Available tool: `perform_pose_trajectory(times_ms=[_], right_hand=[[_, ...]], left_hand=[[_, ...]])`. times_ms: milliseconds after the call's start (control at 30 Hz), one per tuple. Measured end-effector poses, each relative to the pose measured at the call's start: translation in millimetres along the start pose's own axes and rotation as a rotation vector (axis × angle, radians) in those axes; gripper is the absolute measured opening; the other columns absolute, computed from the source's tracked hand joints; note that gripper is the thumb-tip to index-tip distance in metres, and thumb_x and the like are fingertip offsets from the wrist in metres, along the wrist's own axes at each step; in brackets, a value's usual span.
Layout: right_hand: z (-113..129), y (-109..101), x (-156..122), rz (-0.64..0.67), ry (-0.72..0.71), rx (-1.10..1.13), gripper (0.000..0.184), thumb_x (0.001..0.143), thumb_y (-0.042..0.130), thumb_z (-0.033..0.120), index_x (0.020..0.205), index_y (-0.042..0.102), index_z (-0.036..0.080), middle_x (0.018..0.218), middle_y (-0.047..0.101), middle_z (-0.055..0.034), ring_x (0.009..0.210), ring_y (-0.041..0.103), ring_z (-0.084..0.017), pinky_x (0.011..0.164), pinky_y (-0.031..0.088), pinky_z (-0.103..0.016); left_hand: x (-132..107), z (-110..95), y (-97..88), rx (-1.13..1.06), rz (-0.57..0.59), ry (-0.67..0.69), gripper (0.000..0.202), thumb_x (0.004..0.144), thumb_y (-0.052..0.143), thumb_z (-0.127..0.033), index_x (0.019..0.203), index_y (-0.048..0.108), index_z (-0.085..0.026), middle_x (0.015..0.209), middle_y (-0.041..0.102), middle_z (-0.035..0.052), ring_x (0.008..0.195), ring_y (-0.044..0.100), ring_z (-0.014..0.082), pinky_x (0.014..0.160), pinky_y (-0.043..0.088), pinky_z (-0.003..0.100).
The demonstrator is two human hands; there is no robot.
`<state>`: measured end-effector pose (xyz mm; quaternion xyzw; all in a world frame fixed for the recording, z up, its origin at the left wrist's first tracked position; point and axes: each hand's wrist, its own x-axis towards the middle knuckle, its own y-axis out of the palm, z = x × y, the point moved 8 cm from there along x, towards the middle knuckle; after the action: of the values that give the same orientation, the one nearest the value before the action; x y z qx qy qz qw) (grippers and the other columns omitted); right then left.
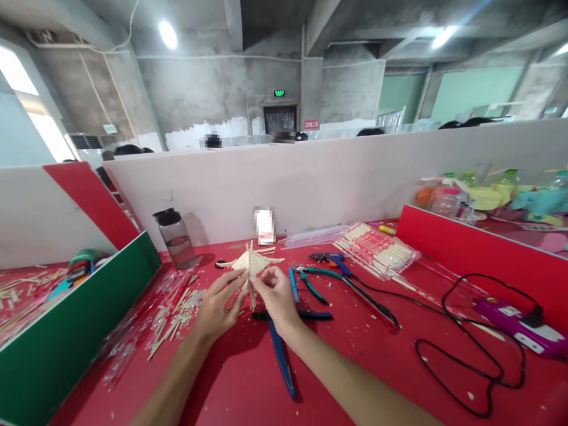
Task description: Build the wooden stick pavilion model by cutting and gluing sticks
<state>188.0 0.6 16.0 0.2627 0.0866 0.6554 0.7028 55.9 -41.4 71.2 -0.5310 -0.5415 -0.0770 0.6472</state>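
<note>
Both my hands hold up a small model made of wooden sticks (252,260) above the red table (343,366). My left hand (218,305) pinches its lower part from the left, fingers closed on the sticks. My right hand (275,295) grips it from the right, thumb and fingers closed on a stick. Directly under my right wrist lie blue-handled pliers (281,354).
Green-handled cutters (319,283), a blue glue gun (333,260) with a black cable (466,346), a purple power strip (524,324), packs of chopsticks (379,250), a dark bottle (175,238), loose sticks and wrappers (166,314). Green divider (72,329) left, red divider (475,253) right.
</note>
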Motion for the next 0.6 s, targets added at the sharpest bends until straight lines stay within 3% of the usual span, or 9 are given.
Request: perform_pose_trajectory(times_ms=[367, 600], right_hand=[[2.9, 1.7, 2.4, 0.048, -0.042, -0.020, 0.028, 0.073, 0.073, 0.034, 0.077, 0.049, 0.022, 0.064, 0.064, 0.0023, 0.056, 0.062, -0.015, 0.055, 0.050, -0.026], [8.1, 4.9, 1.9, 0.051, -0.015, -0.019, 0.029, 0.070, 0.076, 0.033, 0.074, 0.049, 0.021, 0.061, 0.063, 0.0035, 0.054, 0.062, -0.015, 0.054, 0.052, -0.026]], left_hand=[[-0.4, -0.1, -0.5, -0.012, -0.009, 0.021, 0.039, 0.093, 0.055, -0.022, 0.131, 0.059, -0.022, 0.122, 0.065, 0.0115, 0.112, 0.064, 0.0231, 0.097, 0.054, 0.037], [1.1, -2.2, -1.5, 0.004, 0.000, 0.018, 0.039, 0.094, 0.054, -0.024, 0.132, 0.058, -0.022, 0.121, 0.065, 0.0116, 0.111, 0.064, 0.0231, 0.095, 0.055, 0.037]])
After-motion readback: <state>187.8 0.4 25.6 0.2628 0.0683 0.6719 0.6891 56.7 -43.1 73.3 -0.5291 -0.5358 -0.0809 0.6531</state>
